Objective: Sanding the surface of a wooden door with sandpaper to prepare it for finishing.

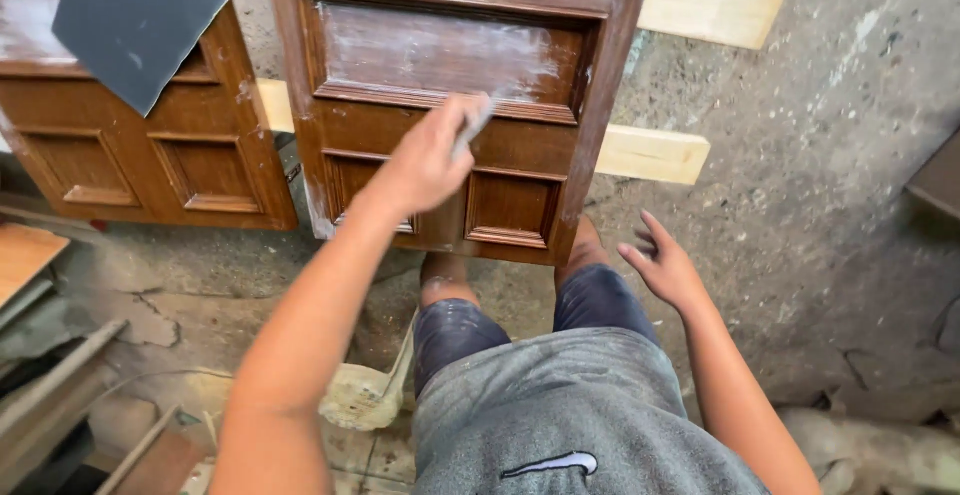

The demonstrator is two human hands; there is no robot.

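Carefully, the left hand [425, 165] is gripping a small folded grey sandpaper piece [473, 125] against the brown panelled wooden door [450, 105], just below its dusty upper panel, and would do best keeping strokes along the grain while the right hand [662, 265] is hovering open beside the door's lower corner.

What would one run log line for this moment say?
left hand: holds sandpaper piece on door panel | right hand: open, free
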